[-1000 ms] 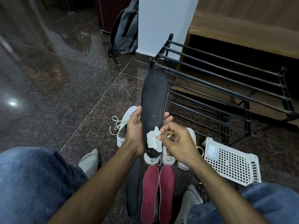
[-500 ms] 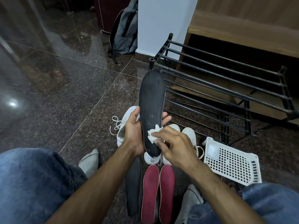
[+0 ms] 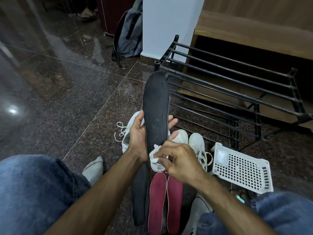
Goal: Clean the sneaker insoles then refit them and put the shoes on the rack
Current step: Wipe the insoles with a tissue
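left hand (image 3: 138,141) grasping black insole (image 3: 156,109) upright above white sneakers (image 3: 188,139) | right hand (image 3: 179,161) pinching white wipe (image 3: 155,156) against heel | red insoles (image 3: 165,200), second black insole (image 3: 139,192) on floor | rack (image 3: 237,92), white basket (image 3: 242,172) right | backpack (image 3: 129,33) behind

The black insole (image 3: 155,106) bears a faint embossed logo, too unclear to read.

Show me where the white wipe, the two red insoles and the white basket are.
white wipe (image 3: 154,155): head view, on the bunched part below the thumb.
red insoles (image 3: 157,200): head view, on the middle of the left one.
white basket (image 3: 240,173): head view, on its perforated wall.
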{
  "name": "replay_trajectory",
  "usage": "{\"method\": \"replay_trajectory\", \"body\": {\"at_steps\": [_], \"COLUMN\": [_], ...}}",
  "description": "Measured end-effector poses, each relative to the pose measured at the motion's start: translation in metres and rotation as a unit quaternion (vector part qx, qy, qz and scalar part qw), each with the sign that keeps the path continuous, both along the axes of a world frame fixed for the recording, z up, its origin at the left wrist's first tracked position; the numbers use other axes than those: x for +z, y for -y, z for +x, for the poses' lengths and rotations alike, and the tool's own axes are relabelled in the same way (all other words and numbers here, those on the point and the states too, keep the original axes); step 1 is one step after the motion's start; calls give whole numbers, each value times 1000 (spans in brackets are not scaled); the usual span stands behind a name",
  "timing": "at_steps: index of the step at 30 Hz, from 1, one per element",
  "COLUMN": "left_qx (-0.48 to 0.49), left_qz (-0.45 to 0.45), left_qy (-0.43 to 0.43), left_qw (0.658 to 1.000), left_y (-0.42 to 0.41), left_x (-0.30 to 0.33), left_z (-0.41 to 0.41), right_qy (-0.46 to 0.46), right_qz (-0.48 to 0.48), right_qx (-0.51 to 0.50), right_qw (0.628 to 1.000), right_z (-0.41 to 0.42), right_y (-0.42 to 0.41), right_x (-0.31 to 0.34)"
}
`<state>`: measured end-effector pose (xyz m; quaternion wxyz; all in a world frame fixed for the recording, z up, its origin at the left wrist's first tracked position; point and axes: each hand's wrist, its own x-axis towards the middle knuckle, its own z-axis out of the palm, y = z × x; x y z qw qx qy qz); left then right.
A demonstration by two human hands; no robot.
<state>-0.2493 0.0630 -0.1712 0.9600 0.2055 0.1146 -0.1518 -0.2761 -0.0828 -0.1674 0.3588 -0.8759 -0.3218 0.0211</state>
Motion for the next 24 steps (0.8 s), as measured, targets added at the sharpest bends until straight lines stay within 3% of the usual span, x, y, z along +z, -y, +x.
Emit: {"method": "replay_trajectory", "body": {"at_steps": [9, 15, 22, 24], "left_qx": [4, 7, -6, -19], "left_qz": [3, -14, -24, -25], "left_qy": [26, 2, 19, 14], "left_qw": [1000, 1000, 999, 999], "left_y": [-2, -2, -1, 4], "left_x": [12, 6, 8, 6], "left_z": [0, 1, 0, -2], "right_qy": [-21, -24, -62, -92], "right_qz": [100, 52, 95, 136], "right_qx": [-149, -10, -76, -141], "right_qw": [983, 998, 991, 976], "right_z": [16, -8, -6, 3], "right_y": [0, -11, -15, -15], "right_x": [1, 1, 3, 6]}}
